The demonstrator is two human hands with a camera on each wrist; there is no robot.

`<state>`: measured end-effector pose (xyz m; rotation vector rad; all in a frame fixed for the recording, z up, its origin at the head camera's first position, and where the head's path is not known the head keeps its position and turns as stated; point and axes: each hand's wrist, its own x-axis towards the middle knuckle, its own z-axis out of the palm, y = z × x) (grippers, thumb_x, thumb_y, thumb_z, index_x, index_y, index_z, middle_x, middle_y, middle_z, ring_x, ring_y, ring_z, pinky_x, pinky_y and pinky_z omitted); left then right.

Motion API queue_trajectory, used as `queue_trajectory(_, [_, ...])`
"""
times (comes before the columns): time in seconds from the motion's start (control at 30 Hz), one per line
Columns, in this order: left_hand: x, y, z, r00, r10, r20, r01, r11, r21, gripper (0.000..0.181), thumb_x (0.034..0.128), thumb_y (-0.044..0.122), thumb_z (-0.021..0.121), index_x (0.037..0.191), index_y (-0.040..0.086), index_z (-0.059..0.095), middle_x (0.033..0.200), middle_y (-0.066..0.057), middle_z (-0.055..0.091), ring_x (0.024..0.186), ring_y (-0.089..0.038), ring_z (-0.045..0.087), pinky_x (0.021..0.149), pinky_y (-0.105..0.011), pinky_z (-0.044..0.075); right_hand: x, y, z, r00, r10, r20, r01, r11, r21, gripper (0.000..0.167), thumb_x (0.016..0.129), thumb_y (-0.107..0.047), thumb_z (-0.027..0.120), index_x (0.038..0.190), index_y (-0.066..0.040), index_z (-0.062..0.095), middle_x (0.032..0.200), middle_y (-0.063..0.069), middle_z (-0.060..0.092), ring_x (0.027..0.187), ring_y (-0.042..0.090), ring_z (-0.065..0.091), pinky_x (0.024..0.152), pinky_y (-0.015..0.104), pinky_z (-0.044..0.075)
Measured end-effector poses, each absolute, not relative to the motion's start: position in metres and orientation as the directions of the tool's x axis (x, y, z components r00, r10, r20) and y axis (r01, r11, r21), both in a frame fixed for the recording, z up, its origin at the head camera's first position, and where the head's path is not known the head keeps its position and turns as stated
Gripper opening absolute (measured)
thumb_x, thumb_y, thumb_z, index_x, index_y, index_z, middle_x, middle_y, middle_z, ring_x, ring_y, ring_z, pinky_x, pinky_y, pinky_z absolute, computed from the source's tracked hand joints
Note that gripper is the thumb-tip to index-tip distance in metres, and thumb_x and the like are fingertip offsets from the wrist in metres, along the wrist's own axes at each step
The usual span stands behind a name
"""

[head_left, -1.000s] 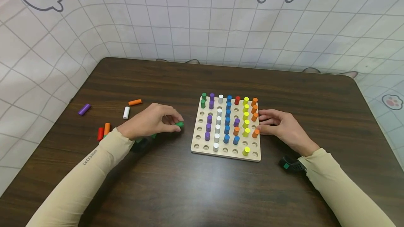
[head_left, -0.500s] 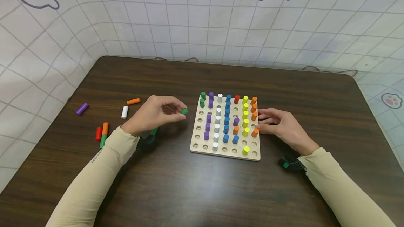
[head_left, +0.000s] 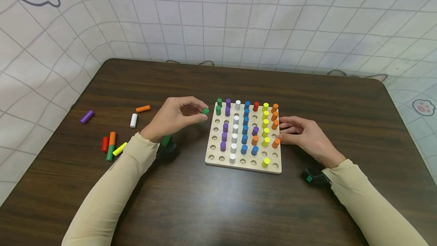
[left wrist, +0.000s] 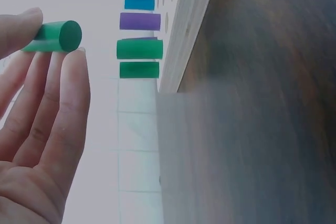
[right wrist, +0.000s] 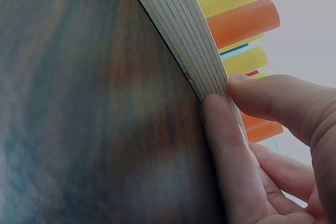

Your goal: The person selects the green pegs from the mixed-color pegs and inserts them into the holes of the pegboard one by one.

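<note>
My left hand (head_left: pixel 174 117) pinches a green peg (head_left: pixel 205 111) between thumb and fingertips, in the air just left of the pegboard's far left corner. In the left wrist view the green peg (left wrist: pixel 52 36) lies crosswise, apart from the board. The light wooden pegboard (head_left: pixel 247 166) stands flat on the table, with columns of green, purple, white, blue, yellow and orange pegs and a mixed column. Several holes hold no peg. My right hand (head_left: pixel 307 137) touches the board's right edge; in the right wrist view its thumb rests at the upper edge and a straight finger against the side.
Loose pegs lie at the left of the dark table (head_left: pixel 218 208): purple (head_left: pixel 87 116), orange (head_left: pixel 143 108), white (head_left: pixel 133 120), red (head_left: pixel 105 144) and yellow (head_left: pixel 120 149). An orange peg (head_left: pixel 112 138) touches a green one (head_left: pixel 110 153). Another green peg (head_left: pixel 166 140) shows under my left wrist.
My left hand has moved up and to the right with the green peg, nearer the board's far left corner. A loose yellow peg has come into view. The right hand stays in place.
</note>
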<state>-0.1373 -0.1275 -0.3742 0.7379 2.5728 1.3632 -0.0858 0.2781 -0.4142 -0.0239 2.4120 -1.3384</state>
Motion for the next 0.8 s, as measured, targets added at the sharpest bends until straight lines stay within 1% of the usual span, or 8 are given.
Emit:
queue_trajectory(0.13, [-0.141, -0.123, -0.375, -0.878, 0.466, 0.108, 0.343, 0.456, 0.821, 0.022, 0.0908, 0.024, 0.082, 0.111, 0.018, 0.075, 0.101, 0.0, 0.076, 0.091, -0.014, 0.071, 0.085, -0.025, 0.061, -0.086, 0.278, -0.414, -0.927, -0.197, -0.32, 0.168, 0.545, -0.821, 0.076, 0.09, -0.043, 0.08, 0.152, -0.012, 0.048, 0.14, 0.011, 0.064, 0.103, -0.005, 0.067, 0.087, 0.014, 0.056])
queue_trajectory(0.3, [-0.144, -0.118, -0.375, -0.886, 0.451, 0.103, 0.324, 0.444, 0.836, 0.022, 0.091, 0.023, 0.081, 0.111, 0.017, 0.075, 0.104, -0.001, 0.076, 0.093, -0.013, 0.071, 0.09, -0.031, 0.062, -0.086, 0.278, -0.414, -0.927, -0.194, -0.322, 0.171, 0.545, -0.821, 0.076, 0.09, -0.042, 0.08, 0.152, -0.012, 0.048, 0.139, 0.011, 0.064, 0.102, -0.006, 0.067, 0.087, 0.014, 0.056])
queue_trajectory(0.4, [-0.145, -0.116, -0.376, -0.889, 0.446, 0.1, 0.312, 0.432, 0.846, 0.023, 0.0904, 0.022, 0.082, 0.111, 0.017, 0.075, 0.106, -0.001, 0.077, 0.095, -0.014, 0.072, 0.091, -0.033, 0.062, -0.086, 0.278, -0.414, -0.927, -0.193, -0.322, 0.171, 0.546, -0.82, 0.075, 0.09, -0.042, 0.08, 0.152, -0.012, 0.049, 0.139, 0.011, 0.064, 0.102, -0.006, 0.068, 0.086, 0.013, 0.056])
queue_trajectory(0.5, [-0.145, -0.114, -0.378, -0.894, 0.438, 0.099, 0.301, 0.422, 0.855, 0.023, 0.0897, 0.022, 0.083, 0.111, 0.017, 0.075, 0.107, -0.001, 0.077, 0.095, -0.014, 0.073, 0.09, -0.032, 0.063, -0.086, 0.277, -0.415, -0.928, -0.198, -0.316, 0.163, 0.549, -0.82, 0.075, 0.091, -0.042, 0.08, 0.152, -0.012, 0.049, 0.14, 0.012, 0.063, 0.103, -0.006, 0.067, 0.086, 0.014, 0.057])
queue_trajectory(0.6, [-0.146, -0.113, -0.381, -0.895, 0.435, 0.097, 0.294, 0.414, 0.861, 0.024, 0.0898, 0.021, 0.082, 0.112, 0.016, 0.075, 0.108, -0.003, 0.077, 0.096, -0.014, 0.073, 0.088, -0.028, 0.062, -0.086, 0.277, -0.415, -0.928, -0.197, -0.316, 0.16, 0.556, -0.815, 0.075, 0.09, -0.043, 0.08, 0.152, -0.012, 0.049, 0.141, 0.011, 0.064, 0.103, -0.006, 0.067, 0.086, 0.013, 0.056])
queue_trajectory(0.8, [-0.147, -0.11, -0.388, -0.885, 0.454, 0.097, 0.292, 0.382, 0.877, 0.027, 0.0909, 0.018, 0.081, 0.115, 0.007, 0.073, 0.111, -0.011, 0.076, 0.097, -0.016, 0.073, 0.087, -0.024, 0.062, -0.085, 0.278, -0.414, -0.927, -0.199, -0.319, 0.163, 0.551, -0.819, 0.075, 0.091, -0.043, 0.079, 0.152, -0.013, 0.049, 0.139, 0.01, 0.064, 0.103, -0.006, 0.067, 0.087, 0.014, 0.056])
